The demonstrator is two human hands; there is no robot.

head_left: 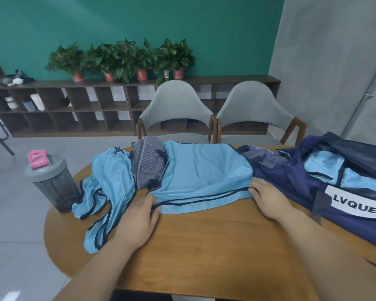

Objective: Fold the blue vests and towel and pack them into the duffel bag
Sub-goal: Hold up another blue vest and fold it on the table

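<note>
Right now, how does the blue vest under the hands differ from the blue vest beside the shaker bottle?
The middle vest lies spread flat, a neat rectangle; the left vest is crumpled, straps trailing. The left hand and right hand hold the middle vest's near hem; the left vest lies beside the shaker bottle. The middle vest borders the duffel bag; the left vest does not. Both are light blue with dark trim, on the table.

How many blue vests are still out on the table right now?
2: a flat vest held by left hand and right hand; a crumpled vest beside the shaker bottle. That heap may hide another; more blue fabric is in the duffel bag.
</note>
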